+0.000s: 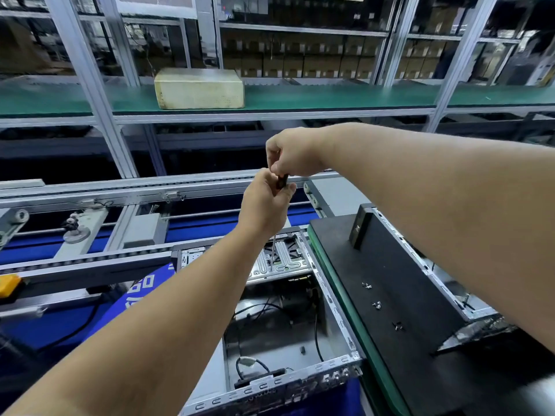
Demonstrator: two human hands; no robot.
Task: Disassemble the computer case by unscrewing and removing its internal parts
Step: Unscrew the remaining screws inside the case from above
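An open grey computer case (pixel 341 319) lies below my arms, with black cables and a connector inside. At its far end sits a silver drive cage (pixel 285 259). A screwdriver stands upright over that cage: its thin metal shaft (pixel 272 253) points down onto the cage and its black handle (pixel 282 181) is held by both hands. My left hand (pixel 264 202) wraps the handle from below. My right hand (pixel 292 151) pinches the top of the handle from above.
A black panel (pixel 390 265) lies on the green-edged bench to the right, with several loose screws (pixel 376 304) on it and a small black box (pixel 360 226). A roller conveyor (pixel 120 190) runs behind. A beige box (pixel 199 88) rests on the green shelf.
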